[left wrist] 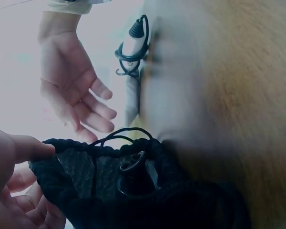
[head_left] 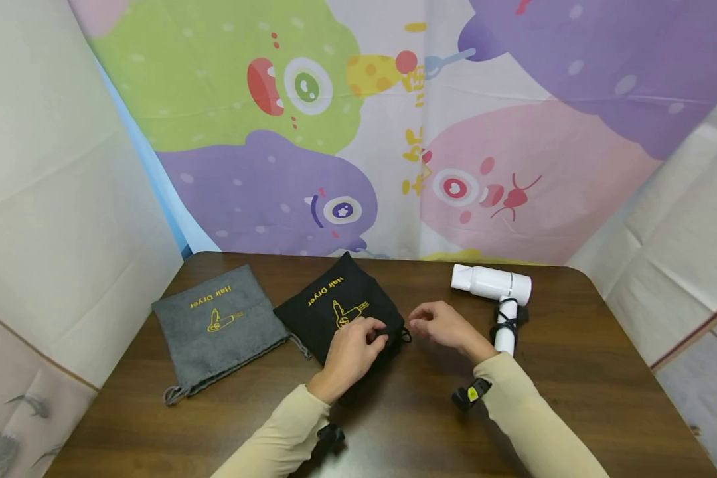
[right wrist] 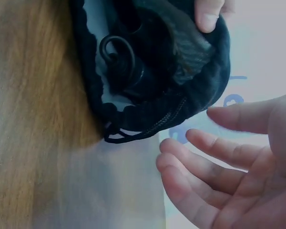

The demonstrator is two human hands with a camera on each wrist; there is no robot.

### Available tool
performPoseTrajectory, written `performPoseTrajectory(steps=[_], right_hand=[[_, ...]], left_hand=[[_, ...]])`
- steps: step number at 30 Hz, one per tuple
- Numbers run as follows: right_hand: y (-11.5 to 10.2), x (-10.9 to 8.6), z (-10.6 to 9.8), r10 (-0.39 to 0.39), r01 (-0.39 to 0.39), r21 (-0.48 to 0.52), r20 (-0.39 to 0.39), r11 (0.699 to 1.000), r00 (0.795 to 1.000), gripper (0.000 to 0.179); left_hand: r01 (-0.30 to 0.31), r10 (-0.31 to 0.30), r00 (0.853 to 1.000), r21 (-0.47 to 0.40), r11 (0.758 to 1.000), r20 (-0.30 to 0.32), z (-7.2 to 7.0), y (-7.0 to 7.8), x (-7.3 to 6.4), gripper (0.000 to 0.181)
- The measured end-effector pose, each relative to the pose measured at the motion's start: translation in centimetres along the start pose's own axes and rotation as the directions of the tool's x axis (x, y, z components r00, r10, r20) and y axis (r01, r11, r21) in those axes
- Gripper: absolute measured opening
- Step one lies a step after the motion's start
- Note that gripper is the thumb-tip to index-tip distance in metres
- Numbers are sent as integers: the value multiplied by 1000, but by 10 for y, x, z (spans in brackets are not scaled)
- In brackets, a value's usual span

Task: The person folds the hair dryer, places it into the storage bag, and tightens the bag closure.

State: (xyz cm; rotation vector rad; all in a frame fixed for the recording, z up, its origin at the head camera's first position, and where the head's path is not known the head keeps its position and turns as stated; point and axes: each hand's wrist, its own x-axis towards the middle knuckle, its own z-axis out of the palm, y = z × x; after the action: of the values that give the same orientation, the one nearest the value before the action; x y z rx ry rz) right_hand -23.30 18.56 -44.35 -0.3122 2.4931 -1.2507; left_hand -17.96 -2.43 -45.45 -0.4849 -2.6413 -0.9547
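Note:
My left hand [head_left: 352,346] pinches the mouth edge of a black drawstring bag [head_left: 361,289] printed "Hair Dryer" in yellow. The bag lies on the table with its mouth held apart. Inside it, a black object [right wrist: 126,76] with a looped cord shows in the right wrist view; the rest is hidden by the cloth. My right hand [head_left: 445,325] hovers just right of the mouth, fingers relaxed and holding nothing. Close to its fingers, the bag's black drawstring [right wrist: 121,139] sticks out in a loop.
A grey "Hair Dryer" drawstring bag [head_left: 218,332] lies flat at the left. On the right is a white hair dryer [head_left: 492,284], black cord wound round its handle. A cartoon-printed cloth [head_left: 388,133] hangs behind the wooden table [head_left: 573,372].

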Motion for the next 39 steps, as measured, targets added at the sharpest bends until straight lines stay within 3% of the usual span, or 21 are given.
performPoseTrajectory(steps=[9,25,34,39], right_hand=[[12,12,17,-93,94,-144,13,985,996,40],[10,20,31,-88,66,-269,-70,961,994,28],[13,22,34,-137,88,-298,-151,950,979,19],[11,22,31,-163,113,-309,-142,944,976,14]], left_hand=[[12,-12,1000,5,1000,10,3,0,-4,12],[5,-5,1000,2,1000,17,7,1,-7,14],[25,-25,998,7,1000,51,6,1,-9,22],[35,-37,998,23,999,53,5,-3,-13,25]])
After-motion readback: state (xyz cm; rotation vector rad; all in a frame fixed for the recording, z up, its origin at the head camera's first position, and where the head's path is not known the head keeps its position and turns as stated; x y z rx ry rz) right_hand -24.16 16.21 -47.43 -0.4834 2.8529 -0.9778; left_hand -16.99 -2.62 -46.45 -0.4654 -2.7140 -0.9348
